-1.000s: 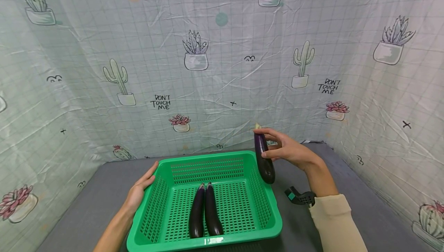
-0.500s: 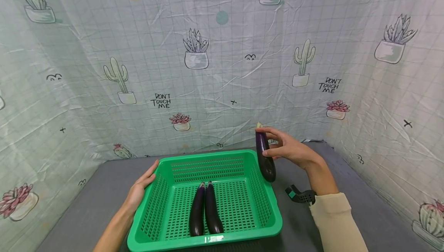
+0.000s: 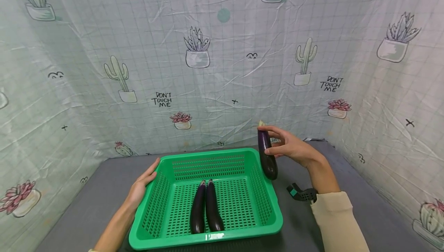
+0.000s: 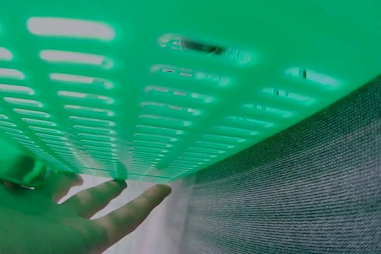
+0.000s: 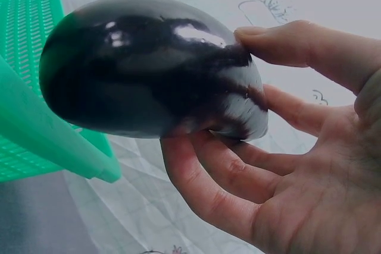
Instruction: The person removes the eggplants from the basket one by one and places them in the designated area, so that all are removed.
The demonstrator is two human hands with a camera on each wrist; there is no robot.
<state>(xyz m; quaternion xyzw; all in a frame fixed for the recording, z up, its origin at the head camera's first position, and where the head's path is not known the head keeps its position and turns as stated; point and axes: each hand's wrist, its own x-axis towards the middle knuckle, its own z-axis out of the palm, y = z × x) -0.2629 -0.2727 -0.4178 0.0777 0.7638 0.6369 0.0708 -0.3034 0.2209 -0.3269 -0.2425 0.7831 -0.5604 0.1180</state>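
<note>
A dark purple eggplant [image 3: 267, 158] is held in my right hand [image 3: 288, 146], its pale stem end up, over the right rim of a green plastic basket [image 3: 208, 237]. In the right wrist view the thumb and fingers grip the glossy eggplant [image 5: 143, 69] from opposite sides. Two more eggplants, a left one [image 3: 197, 209] and a right one [image 3: 213, 209], lie side by side on the basket floor. My left hand [image 3: 138, 190] rests against the basket's left side, fingers extended. In the left wrist view that hand [image 4: 77, 218] reaches along the slotted outer wall [image 4: 137, 4].
The basket stands on a grey cloth-covered table [image 3: 93, 202]. Behind and at both sides hangs a pale curtain [image 3: 222, 71] printed with cacti. A black strap with a teal patch [image 3: 301, 193] sticks out from the right wrist.
Both hands keep their holds, and the eggplants in the basket stay put. The whole view has shifted slightly, with the scene sitting a little higher now.
</note>
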